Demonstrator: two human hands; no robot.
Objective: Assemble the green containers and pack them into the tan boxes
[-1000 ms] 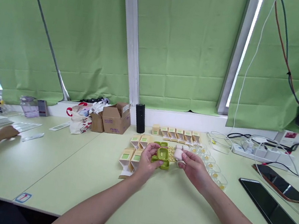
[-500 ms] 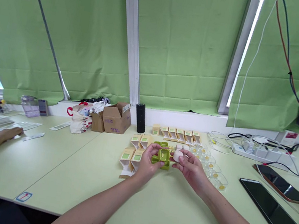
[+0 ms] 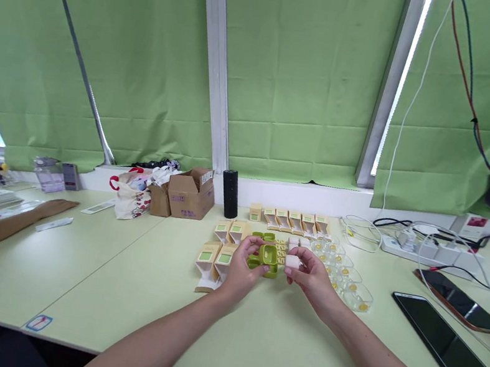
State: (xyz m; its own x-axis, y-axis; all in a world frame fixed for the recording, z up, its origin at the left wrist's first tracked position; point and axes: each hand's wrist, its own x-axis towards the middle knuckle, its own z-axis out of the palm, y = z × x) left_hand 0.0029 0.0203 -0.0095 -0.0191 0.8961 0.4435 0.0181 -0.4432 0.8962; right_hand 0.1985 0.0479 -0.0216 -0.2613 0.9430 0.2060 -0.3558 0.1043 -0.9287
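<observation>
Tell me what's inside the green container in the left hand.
The green container in the left hand shows only a lighter patch inside, too small to identify; the fingers hide part of its edge.

Olive-green square cup [image 3: 268,254] in the left hand [image 3: 241,268]; whitish rounded block [image 3: 292,261] in the right hand [image 3: 313,283]; left of both, a red-patterned white cloth bag [image 3: 127,206].

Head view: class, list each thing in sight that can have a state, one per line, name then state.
Green container: hollow side showing, gripped by left hand
White piece: gripped by right hand
Brown carton: flap raised
Black cylinder: upright
Nearer phone: screen dark
Power strip: plugs inserted
</observation>
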